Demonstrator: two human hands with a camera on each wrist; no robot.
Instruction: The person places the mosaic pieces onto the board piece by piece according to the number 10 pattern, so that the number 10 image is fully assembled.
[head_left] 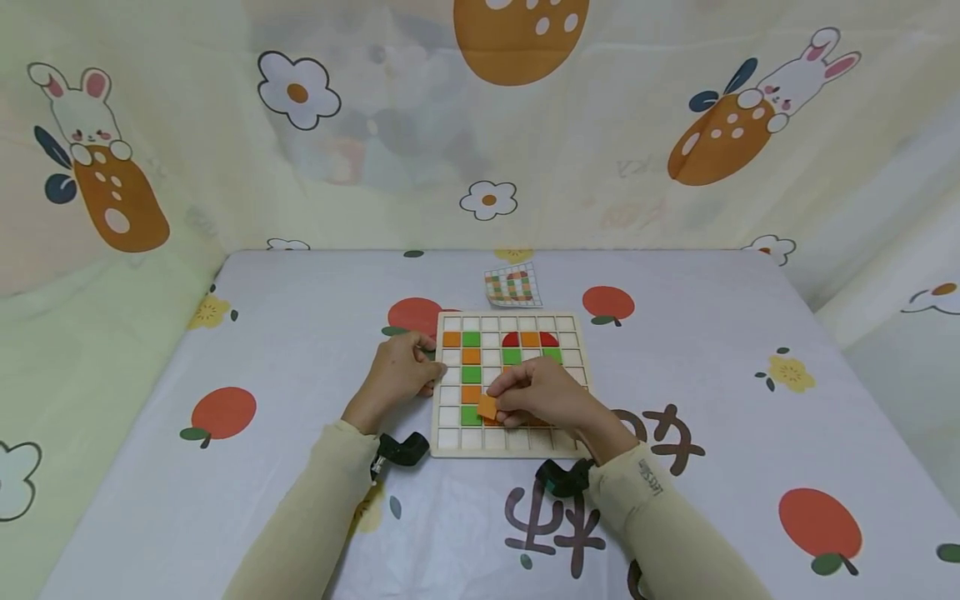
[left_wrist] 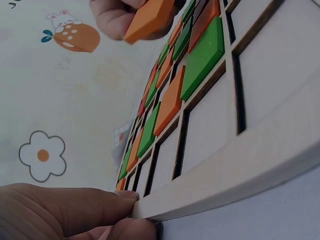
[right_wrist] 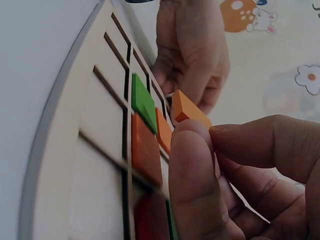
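An orange square tile (head_left: 487, 407) is pinched between the thumb and fingers of my right hand (head_left: 543, 392), held tilted above the lower rows of a wooden grid board (head_left: 448, 438). At the board's left edge, my left hand (head_left: 397, 367) grips the frame; the left wrist view shows its thumb (left_wrist: 95, 205) on the rim with a finger beneath. Green and orange tiles fill a column on the left of the grid, including a green tile (right_wrist: 143, 102) in the right wrist view. Red rounded pieces (head_left: 511, 339) sit near the top right. My right hand hides part of the grid.
Behind the board lies a pattern card (head_left: 513, 286) printed with a coloured grid. The tablecloth (head_left: 300, 333) has fruit and flower prints. A patterned curtain (head_left: 390, 192) hangs at the back. Dark wrist cameras (head_left: 403, 450) sit close to the board's front edge.
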